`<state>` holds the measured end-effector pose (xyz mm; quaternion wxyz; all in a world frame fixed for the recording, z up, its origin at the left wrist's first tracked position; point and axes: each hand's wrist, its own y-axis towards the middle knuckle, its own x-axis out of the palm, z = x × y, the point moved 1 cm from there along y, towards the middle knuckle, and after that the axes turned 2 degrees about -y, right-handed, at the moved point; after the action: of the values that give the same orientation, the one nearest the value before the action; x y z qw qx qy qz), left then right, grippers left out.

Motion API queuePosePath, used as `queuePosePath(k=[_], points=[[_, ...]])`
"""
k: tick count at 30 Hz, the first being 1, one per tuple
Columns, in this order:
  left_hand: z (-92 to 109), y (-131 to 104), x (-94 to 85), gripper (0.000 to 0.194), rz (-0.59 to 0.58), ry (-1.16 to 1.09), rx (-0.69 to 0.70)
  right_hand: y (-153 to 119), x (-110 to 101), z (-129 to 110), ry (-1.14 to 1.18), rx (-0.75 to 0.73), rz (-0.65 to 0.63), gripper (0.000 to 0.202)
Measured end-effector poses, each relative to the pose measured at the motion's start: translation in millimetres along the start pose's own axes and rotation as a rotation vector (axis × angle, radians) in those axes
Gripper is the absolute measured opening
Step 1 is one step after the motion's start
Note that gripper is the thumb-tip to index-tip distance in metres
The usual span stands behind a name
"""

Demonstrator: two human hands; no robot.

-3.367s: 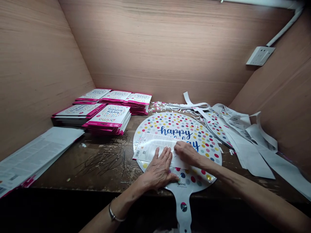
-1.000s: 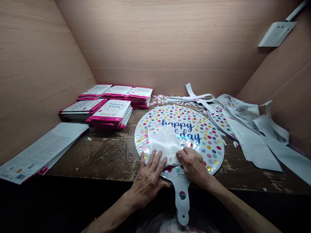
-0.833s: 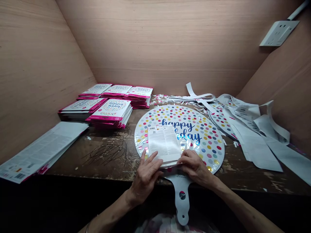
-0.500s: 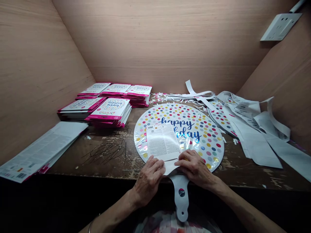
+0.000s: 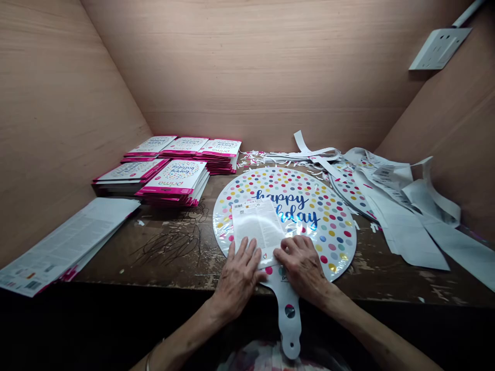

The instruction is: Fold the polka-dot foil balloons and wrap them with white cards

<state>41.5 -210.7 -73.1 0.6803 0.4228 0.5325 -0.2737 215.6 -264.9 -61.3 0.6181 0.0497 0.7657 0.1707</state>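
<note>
A flat, round foil balloon (image 5: 332, 226) with coloured dots and blue "happy birthday" lettering lies at the table's front. Its white tail (image 5: 289, 322) hangs over the edge toward me. On the balloon's lower left rests a white printed packet (image 5: 257, 224), text side up, its near end folded flat. My left hand (image 5: 240, 275) lies on the packet's near left part, fingers stretched out and slightly spread. My right hand (image 5: 303, 265) presses the near right corner with curled fingers, the thumb and fingertips at the packet's edge.
Stacks of pink-edged packets (image 5: 174, 178) stand back left. More printed packets (image 5: 69, 242) lie fanned at the left edge. Black threads (image 5: 170, 237) are beside the balloon. Right of it, more flat balloons (image 5: 350, 188) lie under white paper strips (image 5: 402, 221). A socket (image 5: 441, 49) is on the wall.
The packet's near flap, held raised between both hands before, is now folded down flat. My left hand has moved up and opened out onto the packet; my right hand has shifted slightly left.
</note>
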Motion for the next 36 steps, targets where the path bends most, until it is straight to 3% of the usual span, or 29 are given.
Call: queuePosePath(k=[2,4,7,11,14,16,18,22,24,27,31,33,36], points=[[5.7,-17.2,-1.6,0.054,-0.027,0.002,0.073,-11.2,-1.0,-8.7,0.078,-0.135,0.022,0.011],[12.8,-35.0,-4.6,0.048,-0.03,0.034,0.145,-23.9,-1.3,-19.1,0.145,-0.25,0.043,0.015],[21.1,-48.8,-16.4,0.041,0.075,0.035,0.222,-38.3,-4.5,-30.9,0.146,-0.377,0.11,0.021],[25.5,-30.0,-56.5,0.029,0.314,-0.135,0.247,-39.3,-29.8,-29.0,0.039,-0.529,0.324,0.036],[28.7,-2.8,-97.2,0.021,0.403,-0.317,0.18,-26.2,-63.8,-18.8,-0.029,-0.553,0.353,0.043],[32.3,13.9,-121.8,0.021,0.383,-0.423,0.085,-14.5,-88.0,-14.0,-0.055,-0.556,0.371,0.049],[35.9,28.6,-141.8,0.023,0.292,-0.516,-0.04,-2.6,-109.4,-12.9,-0.07,-0.539,0.399,0.05],[36.7,54.3,-165.9,0.024,0.086,-0.779,-0.27,21.0,-137.1,-20.5,-0.065,-0.46,0.429,0.038],[32.3,64.9,-168.0,0.026,0.001,-0.949,-0.312,35.1,-142.5,-24.3,-0.009,-0.395,0.321,0.036],[19.5,74.6,-158.7,0.025,-0.1,-1.122,-0.386,58.8,-141.4,-20.9,0.202,-0.27,-0.01,0.032],[-1.5,75.0,-138.5,0.028,-0.217,-1.251,-0.565,80.3,-125.5,1.2,0.797,-0.091,-0.47,0.018],[-8.9,73.4,-132.3,0.028,-0.257,-1.289,-0.581,83.2,-112.4,12.8,1.099,0.029,-0.604,0.016],[-14.7,72.5,-127.5,0.026,-0.279,-1.318,-0.592,80.8,-91.5,23.2,1.429,0.211,-0.681,0.024]])
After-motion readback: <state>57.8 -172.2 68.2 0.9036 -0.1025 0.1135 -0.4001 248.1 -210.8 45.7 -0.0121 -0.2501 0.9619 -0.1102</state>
